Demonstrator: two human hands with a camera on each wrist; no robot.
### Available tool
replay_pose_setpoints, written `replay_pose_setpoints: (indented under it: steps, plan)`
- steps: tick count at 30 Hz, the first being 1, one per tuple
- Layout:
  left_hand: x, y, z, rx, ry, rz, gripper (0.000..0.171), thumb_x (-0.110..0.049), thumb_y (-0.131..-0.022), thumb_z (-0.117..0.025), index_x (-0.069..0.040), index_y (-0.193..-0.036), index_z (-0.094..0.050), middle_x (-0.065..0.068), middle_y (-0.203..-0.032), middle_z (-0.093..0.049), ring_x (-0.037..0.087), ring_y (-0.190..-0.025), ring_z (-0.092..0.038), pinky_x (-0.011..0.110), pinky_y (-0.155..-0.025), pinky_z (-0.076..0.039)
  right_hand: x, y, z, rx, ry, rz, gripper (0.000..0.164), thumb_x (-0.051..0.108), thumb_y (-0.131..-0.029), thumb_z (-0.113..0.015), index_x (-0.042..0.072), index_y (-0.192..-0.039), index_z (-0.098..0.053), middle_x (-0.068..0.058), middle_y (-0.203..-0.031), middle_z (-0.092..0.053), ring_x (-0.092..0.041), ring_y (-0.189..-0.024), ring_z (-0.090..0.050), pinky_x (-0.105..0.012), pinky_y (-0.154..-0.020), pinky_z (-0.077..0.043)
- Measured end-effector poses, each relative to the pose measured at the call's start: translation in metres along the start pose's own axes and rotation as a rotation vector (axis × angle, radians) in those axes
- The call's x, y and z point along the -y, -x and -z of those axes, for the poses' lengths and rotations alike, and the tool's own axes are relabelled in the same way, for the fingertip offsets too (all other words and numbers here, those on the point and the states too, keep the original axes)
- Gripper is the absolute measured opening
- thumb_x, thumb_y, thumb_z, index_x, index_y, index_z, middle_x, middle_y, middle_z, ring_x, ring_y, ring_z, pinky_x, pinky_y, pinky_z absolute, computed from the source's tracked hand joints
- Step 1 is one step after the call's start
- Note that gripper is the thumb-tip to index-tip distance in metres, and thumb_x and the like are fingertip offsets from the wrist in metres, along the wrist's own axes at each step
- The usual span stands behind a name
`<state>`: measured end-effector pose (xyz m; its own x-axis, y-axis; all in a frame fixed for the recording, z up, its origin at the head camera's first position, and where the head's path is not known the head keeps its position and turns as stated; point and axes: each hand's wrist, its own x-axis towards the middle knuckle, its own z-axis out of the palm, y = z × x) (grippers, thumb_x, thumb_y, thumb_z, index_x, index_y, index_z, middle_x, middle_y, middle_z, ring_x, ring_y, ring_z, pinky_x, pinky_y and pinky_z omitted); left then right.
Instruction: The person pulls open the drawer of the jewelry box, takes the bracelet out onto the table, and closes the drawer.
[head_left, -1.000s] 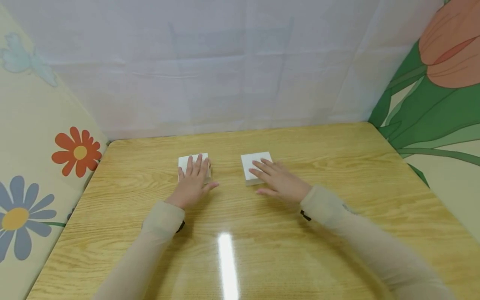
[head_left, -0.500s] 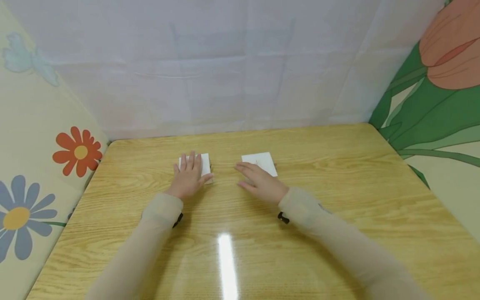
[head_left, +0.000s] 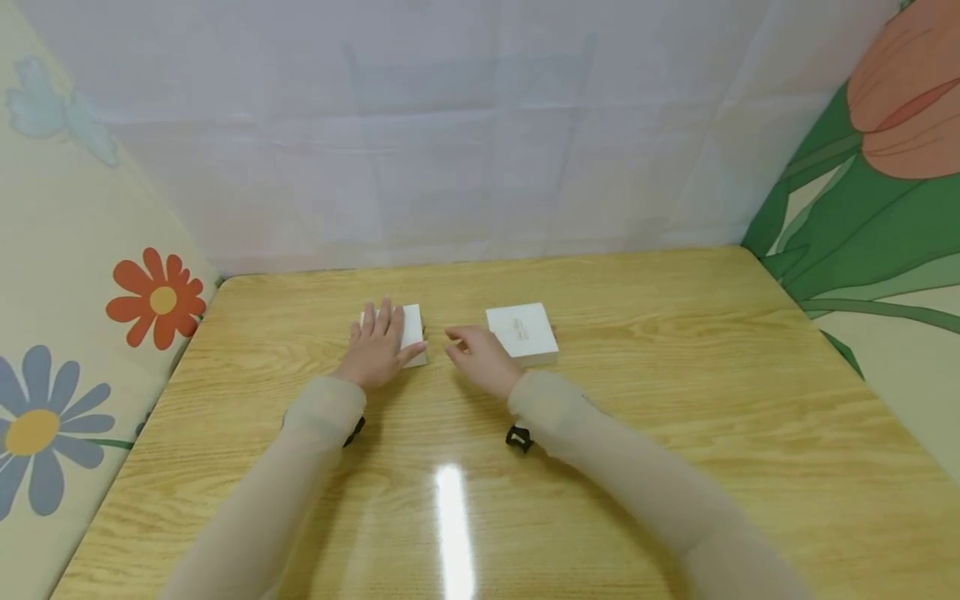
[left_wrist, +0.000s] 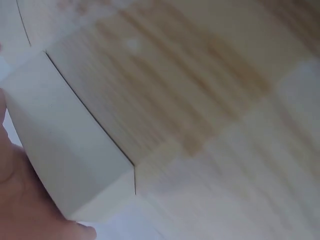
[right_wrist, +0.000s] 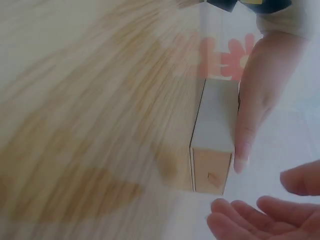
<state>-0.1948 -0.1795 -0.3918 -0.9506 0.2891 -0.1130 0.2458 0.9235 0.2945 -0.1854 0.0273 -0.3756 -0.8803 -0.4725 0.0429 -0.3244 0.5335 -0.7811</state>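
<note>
My left hand (head_left: 373, 350) rests spread over the top of a flat white box (head_left: 412, 325) on the left, covering much of it. In the left wrist view that box's pale side (left_wrist: 75, 140) shows beside the edge of the hand. My right hand (head_left: 483, 360) is between the two boxes, fingers loosely bent and thumb apart, holding nothing. From the right wrist view, the left box's end is a tan panel (right_wrist: 204, 167) with a small brown tab (right_wrist: 215, 178), just ahead of the right fingertips. A second white box (head_left: 538, 321), with small printing on top, lies just beyond the right wrist.
Both boxes lie on a glossy wood-grain table (head_left: 645, 333), with a bright strip of reflected light in front. A white cloth (head_left: 465, 167) hangs behind the far edge. Flower-painted panels (head_left: 67, 233) stand at the sides.
My right hand has left the right box, moving left to the gap beside the left box, its fingers now more bent. The left hand stays on its box, shifted slightly left.
</note>
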Motion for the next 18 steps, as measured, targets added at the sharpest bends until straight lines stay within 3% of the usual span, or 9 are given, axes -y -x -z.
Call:
replay_pose_setpoints:
  steps: [9, 12, 14, 18]
  plan:
    - [0.000, -0.001, 0.002, 0.051, -0.003, -0.017, 0.077, -0.046, -0.105, -0.035, 0.006, -0.153, -0.005, 0.025, -0.159, 0.005, 0.046, -0.142, 0.013, 0.063, -0.111, 0.002, 0.004, -0.023, -0.016, -0.067, 0.020, -0.178, 0.031, 0.009, -0.099, -0.053, -0.007, -0.124, -0.062, -0.020, -0.124, -0.063, -0.032, -0.118, -0.058, -0.039, -0.101, -0.044]
    - [0.002, -0.001, 0.002, 0.058, 0.003, -0.018, 0.077, -0.046, -0.105, -0.035, 0.007, -0.153, -0.005, 0.026, -0.158, 0.005, 0.047, -0.142, 0.014, 0.064, -0.111, 0.002, 0.006, -0.029, -0.018, -0.058, -0.025, -0.257, 0.032, 0.014, -0.100, -0.052, -0.005, -0.122, -0.064, -0.018, -0.124, -0.063, -0.030, -0.118, -0.057, -0.039, -0.101, -0.044]
    - [0.003, -0.001, 0.002, 0.062, 0.003, -0.017, 0.077, -0.046, -0.105, -0.035, 0.007, -0.152, -0.005, 0.026, -0.158, 0.004, 0.048, -0.142, 0.013, 0.065, -0.111, 0.001, 0.009, -0.033, -0.021, -0.054, -0.063, -0.294, 0.031, 0.016, -0.100, -0.051, -0.004, -0.118, -0.066, -0.017, -0.117, -0.066, -0.028, -0.111, -0.060, -0.038, -0.096, -0.046]
    - [0.005, 0.000, 0.004, 0.068, -0.013, -0.014, 0.077, -0.045, -0.105, -0.035, 0.007, -0.153, -0.006, 0.027, -0.158, 0.002, 0.049, -0.142, 0.011, 0.065, -0.111, -0.001, 0.011, -0.041, -0.027, -0.066, -0.127, -0.334, 0.029, 0.017, -0.100, -0.051, -0.004, -0.101, -0.071, -0.009, -0.084, -0.066, -0.018, -0.079, -0.058, -0.027, -0.073, -0.047]
